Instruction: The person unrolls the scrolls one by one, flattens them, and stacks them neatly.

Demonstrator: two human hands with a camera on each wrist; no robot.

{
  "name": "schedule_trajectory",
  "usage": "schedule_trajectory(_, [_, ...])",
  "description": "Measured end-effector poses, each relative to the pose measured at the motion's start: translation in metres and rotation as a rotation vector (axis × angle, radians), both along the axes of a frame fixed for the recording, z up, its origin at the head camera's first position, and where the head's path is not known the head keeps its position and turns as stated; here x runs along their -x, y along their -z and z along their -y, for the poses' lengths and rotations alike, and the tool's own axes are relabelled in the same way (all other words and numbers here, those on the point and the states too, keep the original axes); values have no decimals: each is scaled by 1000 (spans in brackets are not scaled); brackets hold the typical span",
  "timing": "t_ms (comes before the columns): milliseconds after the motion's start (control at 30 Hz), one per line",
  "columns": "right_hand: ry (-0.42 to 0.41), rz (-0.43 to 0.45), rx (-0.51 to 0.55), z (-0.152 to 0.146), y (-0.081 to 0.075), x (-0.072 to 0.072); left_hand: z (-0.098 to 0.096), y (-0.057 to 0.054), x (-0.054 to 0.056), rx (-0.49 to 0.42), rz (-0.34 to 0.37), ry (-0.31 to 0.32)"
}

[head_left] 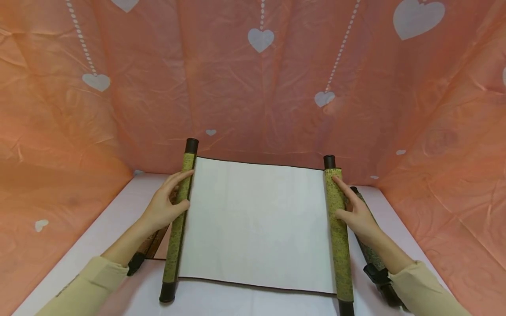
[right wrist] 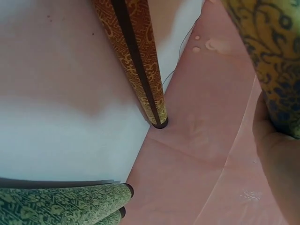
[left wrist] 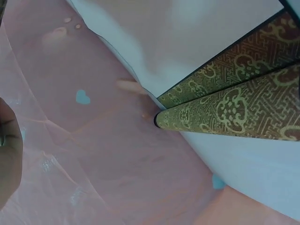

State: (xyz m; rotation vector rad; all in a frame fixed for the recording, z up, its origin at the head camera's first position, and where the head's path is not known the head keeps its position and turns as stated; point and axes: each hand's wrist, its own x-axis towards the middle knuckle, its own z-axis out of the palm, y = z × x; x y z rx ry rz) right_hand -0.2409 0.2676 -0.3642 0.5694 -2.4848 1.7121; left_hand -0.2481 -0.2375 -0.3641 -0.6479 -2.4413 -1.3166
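A hanging scroll (head_left: 258, 224) with a blank white sheet is spread between two rollers covered in yellow-green patterned cloth, with black end knobs. My left hand (head_left: 165, 204) grips the left roller (head_left: 179, 239), its index finger and thumb across the front. On the other side, my right hand (head_left: 359, 218) holds the right roller (head_left: 340, 254) the same way. In the right wrist view, the patterned roller (right wrist: 274, 51) lies against the edge of my hand (right wrist: 276, 161). The fingers behind both rollers are mostly hidden.
Beneath, a brown-gold brocade scroll (left wrist: 234, 108) lies on the white tabletop (right wrist: 51, 136), partly seen left of the held scroll. To the right rests a dark green patterned scroll (head_left: 369, 250). Pink-orange sheeting with white hearts (head_left: 261, 101) encloses the back and sides.
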Motion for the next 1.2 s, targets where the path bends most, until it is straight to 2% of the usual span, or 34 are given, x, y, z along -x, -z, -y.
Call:
schedule_trajectory(167, [57,35,-52,1,-1,-2,-1,-1,-1,7,-8,-16])
schedule_trajectory(300, [91,19,-96,2,4,0,-3,0,0,33,-15,-35])
schedule_trajectory(500, [88,-22,-60,0,4,0,0,-1,1,76,0,-59])
schedule_trajectory(833, [83,-48,-53,-12,-1,-2,10,0,0,132,-98,-96])
schedule_trajectory(1000, [83,-12,-39,-19,-2,-4,13,-2,-4,125,-71,-115])
schedule_trajectory(1200, [69,-38,1,-25,-1,-4,16,-2,-5,113,-53,-133])
